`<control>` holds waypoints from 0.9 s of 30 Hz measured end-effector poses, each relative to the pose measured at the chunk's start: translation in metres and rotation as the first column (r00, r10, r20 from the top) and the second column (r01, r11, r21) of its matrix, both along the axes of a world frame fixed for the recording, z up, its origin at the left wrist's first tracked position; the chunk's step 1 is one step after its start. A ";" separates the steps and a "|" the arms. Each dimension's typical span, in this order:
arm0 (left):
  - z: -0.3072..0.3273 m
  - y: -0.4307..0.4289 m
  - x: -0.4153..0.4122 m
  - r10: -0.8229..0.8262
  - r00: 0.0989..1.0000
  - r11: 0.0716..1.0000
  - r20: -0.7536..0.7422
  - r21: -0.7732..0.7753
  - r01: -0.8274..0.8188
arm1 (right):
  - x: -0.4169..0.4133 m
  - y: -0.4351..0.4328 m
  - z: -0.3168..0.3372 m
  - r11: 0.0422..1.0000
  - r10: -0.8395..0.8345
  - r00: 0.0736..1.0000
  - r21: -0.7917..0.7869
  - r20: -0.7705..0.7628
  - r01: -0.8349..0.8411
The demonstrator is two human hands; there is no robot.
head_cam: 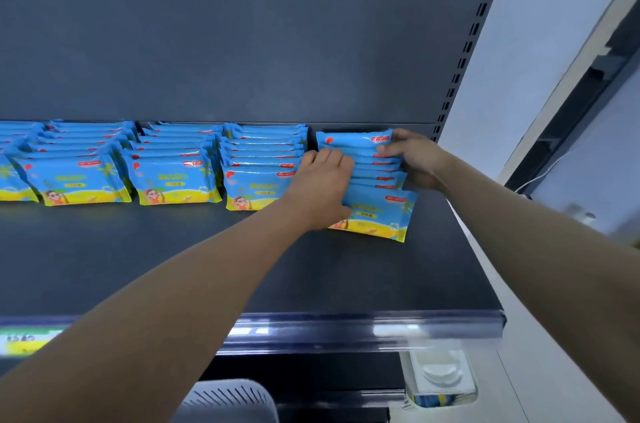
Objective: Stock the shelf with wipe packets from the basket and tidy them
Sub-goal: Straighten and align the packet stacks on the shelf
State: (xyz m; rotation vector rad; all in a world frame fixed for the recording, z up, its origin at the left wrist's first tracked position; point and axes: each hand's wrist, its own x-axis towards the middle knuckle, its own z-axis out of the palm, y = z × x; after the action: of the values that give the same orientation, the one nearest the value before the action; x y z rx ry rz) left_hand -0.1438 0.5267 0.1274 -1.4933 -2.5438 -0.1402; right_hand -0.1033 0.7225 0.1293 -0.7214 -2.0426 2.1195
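Observation:
Blue and yellow wipe packets stand in rows on the dark shelf (173, 256). The rightmost row (375, 211) leans back from front to rear near the shelf's right end. My left hand (320, 187) grips the left side of that row, fingers curled over the packets' tops. My right hand (414, 159) grips the right side, fingers on the rear packets. Three more rows stand to the left: one (258, 180) beside my left hand, one (175, 178) in the middle and one (74, 178) further left. A grey basket (228, 402) shows at the bottom edge.
The shelf's back panel (242, 42) rises behind the rows. A slotted upright (460, 66) bounds the shelf on the right. A price rail (346, 329) runs along the front edge. A clear packet box (440, 377) sits on a lower level at right.

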 end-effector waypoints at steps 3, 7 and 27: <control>0.001 0.012 -0.008 0.071 0.997 0.997 -0.041 -0.025 -0.073 | -0.009 0.004 0.004 0.999 -0.020 1.000 -0.033 -0.022 0.020; 0.000 0.030 -0.018 0.149 0.987 0.987 -0.051 -0.050 -0.152 | -0.024 0.014 0.001 0.984 -0.141 0.990 0.103 -0.013 0.142; 0.001 0.033 -0.034 0.175 0.975 0.956 -0.135 -0.212 -0.201 | -0.035 -0.014 0.005 0.952 -0.293 0.954 -0.070 0.068 0.298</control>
State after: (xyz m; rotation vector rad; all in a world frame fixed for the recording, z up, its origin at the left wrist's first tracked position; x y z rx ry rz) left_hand -0.1774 0.5600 0.1283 -1.2746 -2.6604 0.2623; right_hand -0.1384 0.7080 0.1343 -1.0379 -1.7501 2.0371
